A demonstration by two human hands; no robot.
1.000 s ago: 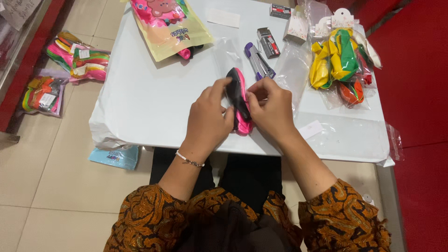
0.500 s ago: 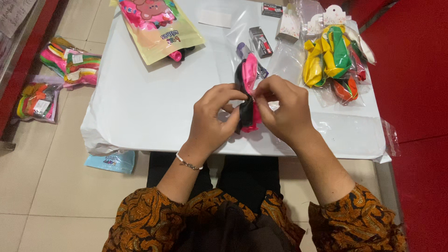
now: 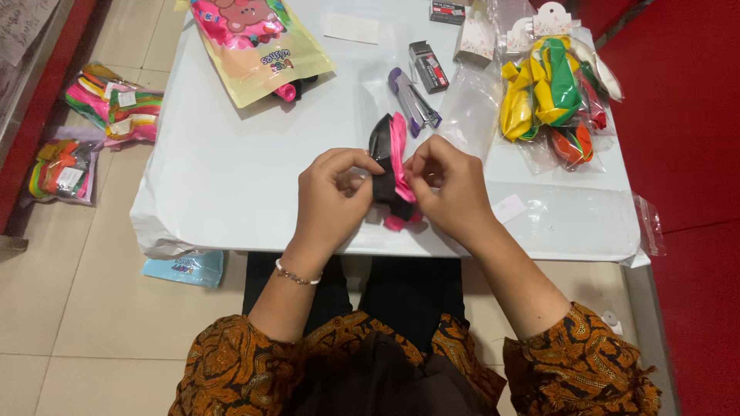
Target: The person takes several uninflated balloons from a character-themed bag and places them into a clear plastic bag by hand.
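1. Pink and black balloons [image 3: 391,173], limp and bunched together, pinched between both hands just above the near edge of the white counter [image 3: 231,185].
2. Left hand [image 3: 331,199] at 9 o'clock of the bunch, grip closed on the black balloon, thin bracelet [image 3: 297,276] at the wrist.
3. Right hand [image 3: 451,185] at 3 o'clock, grip closed on the pink strip.
4. Purple stapler [image 3: 415,100] at 12 o'clock of the bunch, just beyond it, with a small dark box [image 3: 428,67] beside.
5. Clear bag of yellow, green and orange balloons [image 3: 551,92] at 2 o'clock.
6. Yellow-and-pink printed pouch [image 3: 258,46] at 11 o'clock, well apart.
7. Packets of coloured balloons [image 3: 116,112] on the tiled floor at 9 o'clock.
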